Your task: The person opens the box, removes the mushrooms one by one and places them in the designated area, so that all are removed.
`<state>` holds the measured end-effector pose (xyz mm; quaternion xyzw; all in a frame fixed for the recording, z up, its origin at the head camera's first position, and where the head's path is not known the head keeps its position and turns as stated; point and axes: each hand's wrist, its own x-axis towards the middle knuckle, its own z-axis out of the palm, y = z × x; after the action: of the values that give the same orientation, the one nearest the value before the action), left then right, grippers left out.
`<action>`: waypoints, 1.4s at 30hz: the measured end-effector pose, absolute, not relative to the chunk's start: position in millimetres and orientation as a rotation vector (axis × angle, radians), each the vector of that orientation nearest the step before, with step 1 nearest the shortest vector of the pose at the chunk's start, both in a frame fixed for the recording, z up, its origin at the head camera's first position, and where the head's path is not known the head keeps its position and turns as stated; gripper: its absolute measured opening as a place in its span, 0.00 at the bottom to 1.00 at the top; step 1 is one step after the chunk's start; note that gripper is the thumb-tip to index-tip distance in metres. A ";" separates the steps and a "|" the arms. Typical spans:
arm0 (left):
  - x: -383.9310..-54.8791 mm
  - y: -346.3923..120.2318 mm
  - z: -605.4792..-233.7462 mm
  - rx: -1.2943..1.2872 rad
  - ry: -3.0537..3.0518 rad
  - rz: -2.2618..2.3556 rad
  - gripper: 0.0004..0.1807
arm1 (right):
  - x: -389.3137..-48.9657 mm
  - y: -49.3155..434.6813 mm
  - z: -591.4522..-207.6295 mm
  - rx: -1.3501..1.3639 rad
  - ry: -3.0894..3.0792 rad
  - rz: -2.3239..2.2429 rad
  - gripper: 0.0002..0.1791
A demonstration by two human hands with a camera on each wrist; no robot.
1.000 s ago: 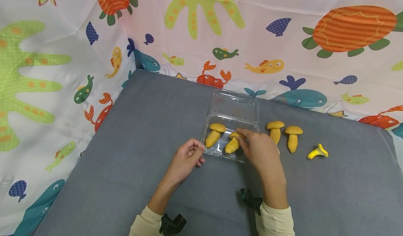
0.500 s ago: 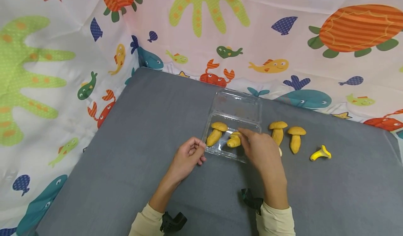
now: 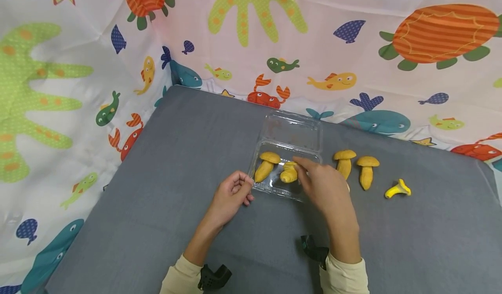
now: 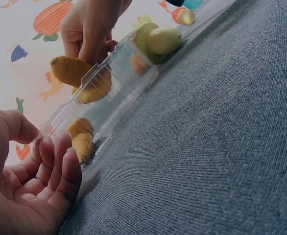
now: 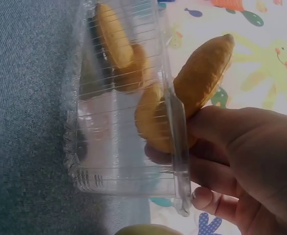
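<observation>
A clear plastic clamshell box [image 3: 292, 133] lies with its lid folded back. My left hand [image 3: 230, 198] pinches the box's near left corner, thumb and fingertips at the rim in the left wrist view. Inside, a yellow-brown toy mushroom [image 3: 264, 170] lies along the left side. My right hand [image 3: 327, 191] reaches over the right side and pinches a second toy mushroom [image 3: 289, 175] by its cap. In the right wrist view this mushroom's stem [image 5: 204, 68] points up above the rim, while its cap is inside the box.
Two more brown toy mushrooms [image 3: 344, 164] [image 3: 367, 172] and a small yellow trumpet-shaped mushroom [image 3: 398, 189] lie right of the box. Pale green rounded pieces [image 4: 165, 40] show beyond the box in the left wrist view. A sea-animal printed curtain [image 3: 235, 6] borders the grey table [image 3: 431, 241].
The mushroom in my right hand has tipped, its stem end rising from the box floor toward the head camera. My left hand stays at the corner.
</observation>
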<state>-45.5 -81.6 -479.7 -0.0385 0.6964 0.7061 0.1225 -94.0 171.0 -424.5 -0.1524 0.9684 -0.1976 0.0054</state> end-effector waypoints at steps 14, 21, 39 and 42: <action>-44.0 -81.0 -479.9 -0.124 2.052 2.038 0.05 | -81.8 181.9 -412.1 -0.536 3.135 -0.752 0.17; -43.5 -82.1 -479.7 -0.130 2.049 2.041 0.05 | -78.5 191.5 -407.1 -0.538 3.176 -0.738 0.18; -44.3 -81.8 -476.9 -0.117 2.054 2.018 0.11 | -69.4 250.2 -394.6 -0.463 3.313 -1.030 0.20; -44.3 -82.0 -476.9 -0.106 2.058 2.021 0.12 | -68.5 255.6 -395.3 -0.468 3.315 -1.077 0.20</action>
<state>-44.3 -82.0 -476.9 -0.0365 0.7073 0.6944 0.1273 -68.5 255.6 -395.3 -0.1307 0.9260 -0.3009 -0.1868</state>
